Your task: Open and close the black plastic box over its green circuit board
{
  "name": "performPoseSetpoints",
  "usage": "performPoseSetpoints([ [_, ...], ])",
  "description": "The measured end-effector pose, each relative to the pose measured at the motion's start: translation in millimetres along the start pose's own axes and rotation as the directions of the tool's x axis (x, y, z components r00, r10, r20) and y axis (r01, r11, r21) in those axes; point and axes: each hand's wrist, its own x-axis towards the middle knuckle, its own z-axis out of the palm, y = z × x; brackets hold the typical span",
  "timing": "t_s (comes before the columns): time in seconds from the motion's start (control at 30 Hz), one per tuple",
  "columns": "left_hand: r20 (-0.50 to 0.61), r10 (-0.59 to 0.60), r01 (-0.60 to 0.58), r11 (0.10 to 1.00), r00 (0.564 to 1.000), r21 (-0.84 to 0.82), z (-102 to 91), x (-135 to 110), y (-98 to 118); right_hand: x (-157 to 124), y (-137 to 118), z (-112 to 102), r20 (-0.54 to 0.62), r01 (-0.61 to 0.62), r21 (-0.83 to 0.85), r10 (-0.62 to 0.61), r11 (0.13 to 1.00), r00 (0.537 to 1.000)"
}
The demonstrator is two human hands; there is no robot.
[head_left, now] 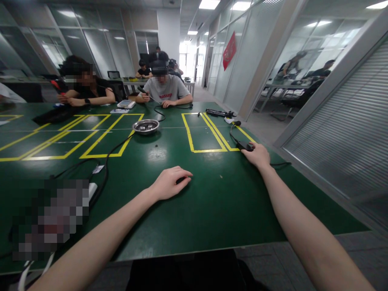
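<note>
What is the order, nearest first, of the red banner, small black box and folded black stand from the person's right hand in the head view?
1. Small black box: touching the right hand.
2. Folded black stand: beyond, toward the far right of the table.
3. Red banner: farthest, up on the glass wall.
</note>
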Motion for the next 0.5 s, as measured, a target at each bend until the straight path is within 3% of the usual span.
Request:
performPoseSetpoints([
  [0.2, -0.004, 0.008, -0.008, 1.0, 1.0, -0.001, -0.1, 1, -1, 7, 8, 6, -0.129, -0.099, 0.169, 0.121, 0.981, 0.984],
  [0.5, 0.027, 0.012, -0.012, 1.0, 1.0, -0.001, -2.9, 2, 2, 11, 19, 8, -0.084, -0.13, 0.188, 0.148, 0.973, 0.985],
])
